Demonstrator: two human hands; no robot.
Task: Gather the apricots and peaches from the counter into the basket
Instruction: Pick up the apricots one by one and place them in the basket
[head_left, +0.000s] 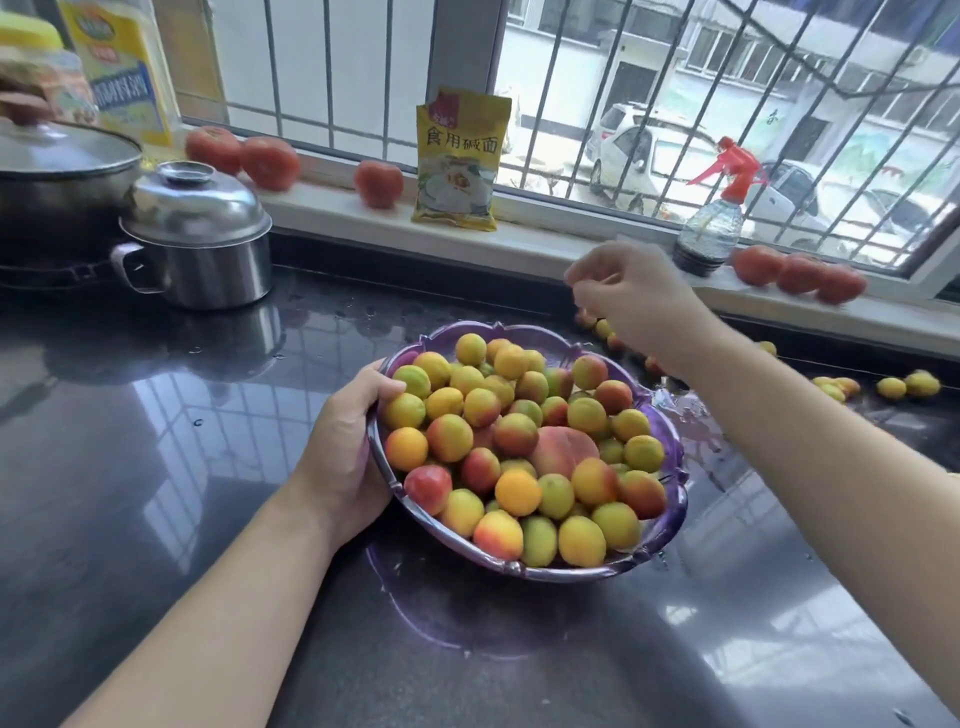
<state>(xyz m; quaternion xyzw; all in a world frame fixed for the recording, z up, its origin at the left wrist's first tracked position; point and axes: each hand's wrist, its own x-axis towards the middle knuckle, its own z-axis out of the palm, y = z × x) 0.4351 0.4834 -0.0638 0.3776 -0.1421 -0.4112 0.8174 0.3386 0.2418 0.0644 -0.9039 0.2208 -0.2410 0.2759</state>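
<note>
A purple glass basket (540, 571) stands on the dark counter (156, 441), heaped with several yellow-orange apricots (517, 491) and a pink peach (563, 449). My left hand (343, 452) grips the basket's left rim, thumb over the edge against the fruit. My right hand (634, 296) hovers above the counter just beyond the basket's far right side, fingers loosely curled, with nothing visible in them. Small loose apricots (602, 328) lie under that hand along the back wall. More apricots (891, 387) lie farther right on the counter.
A steel pot with a lid (202, 244) and a black pan (57, 176) stand at the back left. The windowsill holds tomatoes (379, 182), a yellow packet (460, 161), a spray bottle (711, 228) and more tomatoes (800, 273). Water lies on the counter near the basket.
</note>
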